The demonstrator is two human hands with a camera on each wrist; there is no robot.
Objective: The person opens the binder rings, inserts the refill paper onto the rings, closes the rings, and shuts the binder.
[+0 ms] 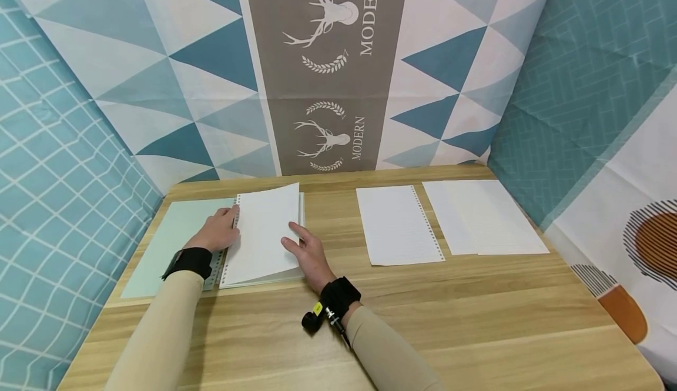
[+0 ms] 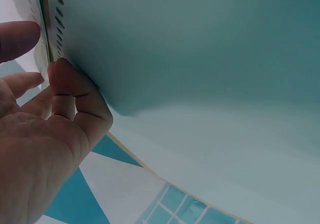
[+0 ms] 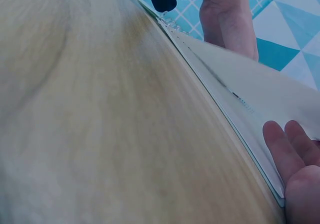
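Paper (image 1: 264, 232) lies left of frame centre, long axis running upward; left hand (image 1: 215, 230) at its punched edge, cannot tell grip; right hand (image 1: 312, 259), unclenched, at opposite edge.

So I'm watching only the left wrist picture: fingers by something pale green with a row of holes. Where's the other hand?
Observer: In the head view, the right hand is at the right edge of a white top page.

Visitor: Is that page lying flat?

Observer: No, the right wrist view shows part of it raised off the pages beneath.

Visitor: Any other paper about?

Observer: Yes, farther right on the table lies a loose sheet with holes along its right edge.
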